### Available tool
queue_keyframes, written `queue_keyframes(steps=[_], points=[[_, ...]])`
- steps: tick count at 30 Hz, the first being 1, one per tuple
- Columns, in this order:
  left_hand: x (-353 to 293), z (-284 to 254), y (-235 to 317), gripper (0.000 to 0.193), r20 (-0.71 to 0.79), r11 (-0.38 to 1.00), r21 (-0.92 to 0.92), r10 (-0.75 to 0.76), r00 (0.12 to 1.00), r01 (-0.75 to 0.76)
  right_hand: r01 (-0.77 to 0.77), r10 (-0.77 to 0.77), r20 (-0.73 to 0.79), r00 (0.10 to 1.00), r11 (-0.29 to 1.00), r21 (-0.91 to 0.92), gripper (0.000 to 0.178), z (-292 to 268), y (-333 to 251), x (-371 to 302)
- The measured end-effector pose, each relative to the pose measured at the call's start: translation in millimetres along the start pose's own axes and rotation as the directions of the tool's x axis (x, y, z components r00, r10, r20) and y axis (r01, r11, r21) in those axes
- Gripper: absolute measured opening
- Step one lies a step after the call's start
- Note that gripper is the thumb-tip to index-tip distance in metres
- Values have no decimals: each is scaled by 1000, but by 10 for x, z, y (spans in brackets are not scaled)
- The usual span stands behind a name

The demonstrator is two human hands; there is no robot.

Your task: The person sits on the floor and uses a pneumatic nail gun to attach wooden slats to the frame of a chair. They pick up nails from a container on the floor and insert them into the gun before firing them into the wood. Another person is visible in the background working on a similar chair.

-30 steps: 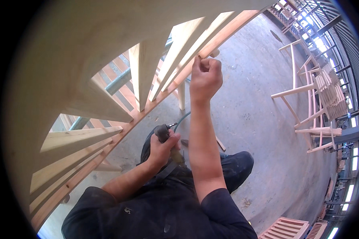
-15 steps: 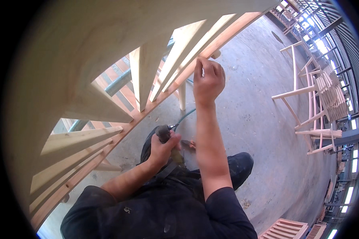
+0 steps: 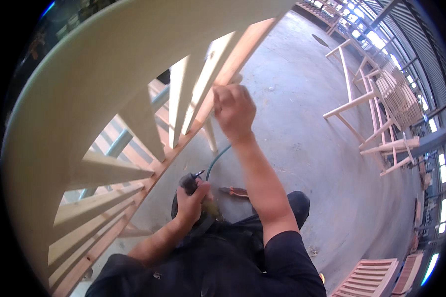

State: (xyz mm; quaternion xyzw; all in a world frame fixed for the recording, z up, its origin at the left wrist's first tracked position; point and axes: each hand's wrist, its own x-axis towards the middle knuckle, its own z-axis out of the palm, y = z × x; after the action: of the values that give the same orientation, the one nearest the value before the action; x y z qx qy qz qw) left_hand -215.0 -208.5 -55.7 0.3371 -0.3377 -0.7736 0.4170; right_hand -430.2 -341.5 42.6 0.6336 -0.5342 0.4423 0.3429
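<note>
My left hand (image 3: pixel 187 204) is wrapped round the dark grip of an air tool (image 3: pixel 187 183), whose metal fitting sticks out above my thumb. Its lower body, yellowish, is partly hidden at my lap. My right hand (image 3: pixel 234 111) is closed, fingers curled in a pinch beside the pinkish wooden rail (image 3: pixel 203 115); what it holds, if anything, is hidden. That rail belongs to a piece of slatted wooden furniture with pale slats (image 3: pixel 179 99) and a broad curved top board (image 3: pixel 84 64). On the floor between my arms lies a pair of pliers (image 3: pixel 239 191) with orange handles.
A green hose (image 3: pixel 215 161) curves over the concrete floor (image 3: pixel 297 119). Pale wooden frames (image 3: pixel 381 104) stand at the right. A slatted wooden piece (image 3: pixel 366 278) sits at the lower right, and a grey beam (image 3: pixel 433 141) reaches in from the right edge.
My view has shifted, bringing more of the curved board's outer edge and the pliers into sight. My right hand stays closed near the rail. The air tool remains in my left hand, its fitting now showing.
</note>
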Motion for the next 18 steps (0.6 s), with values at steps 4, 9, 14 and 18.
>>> queue_keyframes(steps=[4,9,14,18], points=[[-22,10,35,17,20,999,23,26,999,-26,-28,28,24,999,1000,1,19,-42,-25,41],[-23,32,59,15,27,1000,1,29,999,-29,-10,9,55,998,1000,12,18,-59,27,31],[-35,34,41,15,35,999,-41,5,999,-4,-62,63,79,995,998,-16,12,-71,-18,-13],[-54,17,11,15,16,1000,13,26,1000,-26,-13,13,-13,1000,1000,1,36,-30,33,-42]])
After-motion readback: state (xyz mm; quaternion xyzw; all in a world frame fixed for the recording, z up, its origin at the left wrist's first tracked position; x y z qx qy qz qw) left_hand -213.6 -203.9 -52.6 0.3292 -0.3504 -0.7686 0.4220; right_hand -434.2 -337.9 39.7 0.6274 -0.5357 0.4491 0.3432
